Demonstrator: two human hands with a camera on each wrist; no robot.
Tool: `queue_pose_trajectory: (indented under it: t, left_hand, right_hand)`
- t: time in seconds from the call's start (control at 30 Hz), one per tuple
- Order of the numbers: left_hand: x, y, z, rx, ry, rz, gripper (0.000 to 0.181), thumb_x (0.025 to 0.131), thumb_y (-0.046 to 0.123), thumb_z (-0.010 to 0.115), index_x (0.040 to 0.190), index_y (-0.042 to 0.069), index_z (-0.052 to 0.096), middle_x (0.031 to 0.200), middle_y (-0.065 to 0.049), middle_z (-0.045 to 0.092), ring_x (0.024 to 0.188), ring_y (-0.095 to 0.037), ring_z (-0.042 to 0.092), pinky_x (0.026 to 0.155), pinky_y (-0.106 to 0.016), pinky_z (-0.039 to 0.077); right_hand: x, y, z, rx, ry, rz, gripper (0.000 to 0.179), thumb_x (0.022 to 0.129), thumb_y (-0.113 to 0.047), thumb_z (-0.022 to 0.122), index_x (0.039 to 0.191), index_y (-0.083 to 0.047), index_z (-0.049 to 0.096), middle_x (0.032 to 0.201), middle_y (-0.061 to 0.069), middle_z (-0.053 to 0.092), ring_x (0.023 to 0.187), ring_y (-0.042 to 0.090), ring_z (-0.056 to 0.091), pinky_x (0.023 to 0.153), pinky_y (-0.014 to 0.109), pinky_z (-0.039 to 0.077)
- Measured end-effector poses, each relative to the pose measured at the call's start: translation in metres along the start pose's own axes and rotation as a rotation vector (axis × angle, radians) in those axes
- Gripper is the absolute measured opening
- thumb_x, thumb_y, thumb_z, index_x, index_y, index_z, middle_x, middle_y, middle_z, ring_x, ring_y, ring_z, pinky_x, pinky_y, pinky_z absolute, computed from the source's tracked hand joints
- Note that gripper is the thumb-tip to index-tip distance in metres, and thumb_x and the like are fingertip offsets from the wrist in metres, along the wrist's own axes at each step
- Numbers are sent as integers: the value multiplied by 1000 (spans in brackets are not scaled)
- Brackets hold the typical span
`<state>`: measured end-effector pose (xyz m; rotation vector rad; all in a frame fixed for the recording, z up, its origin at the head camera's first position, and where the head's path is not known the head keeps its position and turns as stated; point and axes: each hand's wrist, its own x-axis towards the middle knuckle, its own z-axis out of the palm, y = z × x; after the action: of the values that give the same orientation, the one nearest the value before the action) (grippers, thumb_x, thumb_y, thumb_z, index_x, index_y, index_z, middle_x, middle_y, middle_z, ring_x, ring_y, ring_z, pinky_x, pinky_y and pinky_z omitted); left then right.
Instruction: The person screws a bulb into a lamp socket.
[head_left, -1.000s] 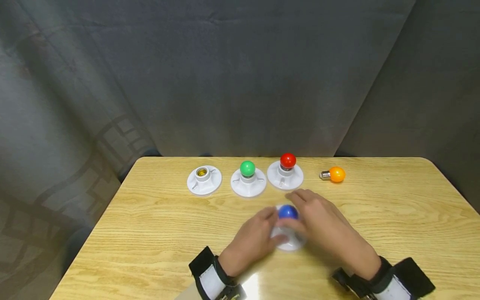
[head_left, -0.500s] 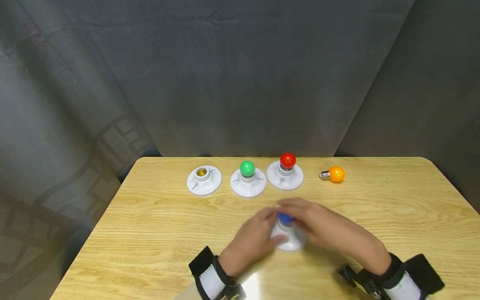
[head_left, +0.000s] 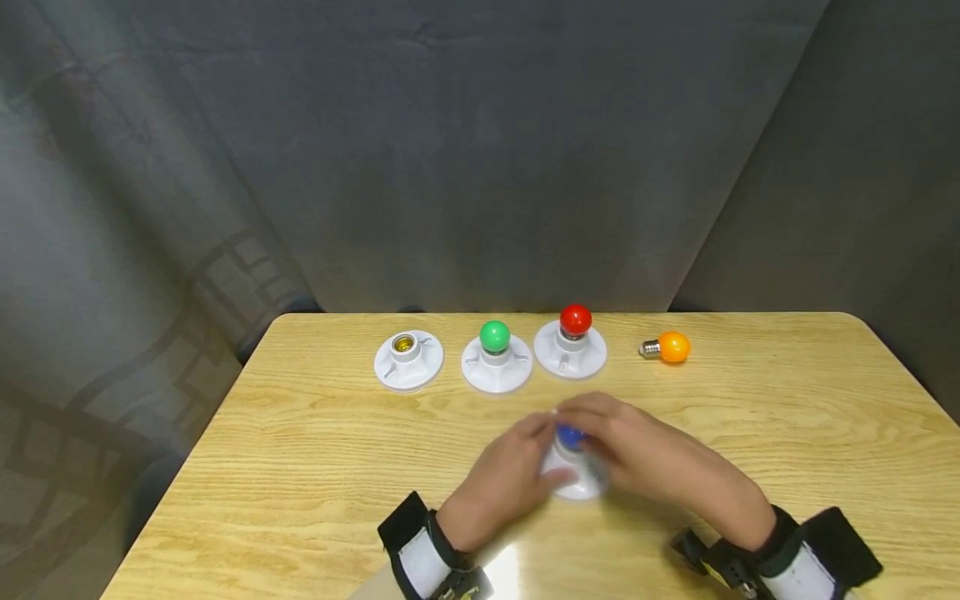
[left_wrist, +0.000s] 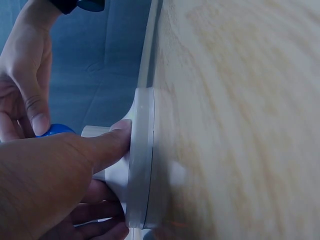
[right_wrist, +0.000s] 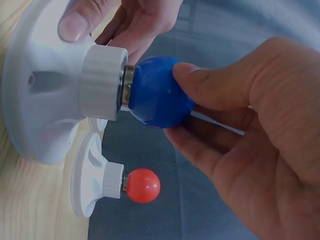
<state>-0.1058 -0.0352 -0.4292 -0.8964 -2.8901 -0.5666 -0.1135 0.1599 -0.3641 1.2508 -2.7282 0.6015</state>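
Observation:
A blue light bulb (right_wrist: pixel 159 92) stands in the collar of a white lamp holder (right_wrist: pixel 50 80), with a strip of its metal base showing at the rim. My right hand (head_left: pixel 645 450) pinches the bulb's globe between thumb and fingers, seen closely in the right wrist view. On the holder's left side my left hand (head_left: pixel 506 475) grips the round base; in the left wrist view its thumb (left_wrist: pixel 112 145) presses the flange and the other fingers curl beneath. The holder's base (left_wrist: pixel 140 165) sits flat on the wooden table.
Behind the hands stand a holder with a green bulb (head_left: pixel 495 337), a holder with a red bulb (head_left: pixel 576 321) and a bare holder (head_left: pixel 408 363) at left. An orange bulb (head_left: pixel 673 348) lies on the wooden table (head_left: pixel 285 467) at right. A grey curtain (head_left: pixel 480 167) hangs behind.
Over the last second my right hand has turned about the blue bulb, its fingers moving left over the top. Since half a second ago it is nearly unchanged. My left hand stays in place.

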Motion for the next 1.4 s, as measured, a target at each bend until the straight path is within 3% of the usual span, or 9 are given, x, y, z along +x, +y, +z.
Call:
queue_pose_trajectory:
  t: [0.37,1.0,1.4]
  left_hand:
    - [0,0,0,-7,3,0,67,89,49,64,142,9,49,137,-11,58,120,-21,61,101,-31,52]
    - [-1,0,0,-23,10,2,59,89,48,65,133,9,57,131,-8,60,113,-19,64,96,-29,54]
    - [-1,1,0,-37,-9,-25,55,87,48,66,131,16,60,136,-6,58,118,-19,61,99,-31,53]
  right_hand:
    - [3,-1,6,-49,94,-1,27,82,-8,73,109,-2,70,110,8,66,101,19,63,85,33,59]
    - [8,-7,12,-152,127,148,30,85,-29,73,101,-3,68,96,7,66,87,14,59,73,30,59]
    - [11,-10,21,-198,199,249,31,86,-37,72,84,-9,59,75,-3,50,67,8,41,54,17,42]
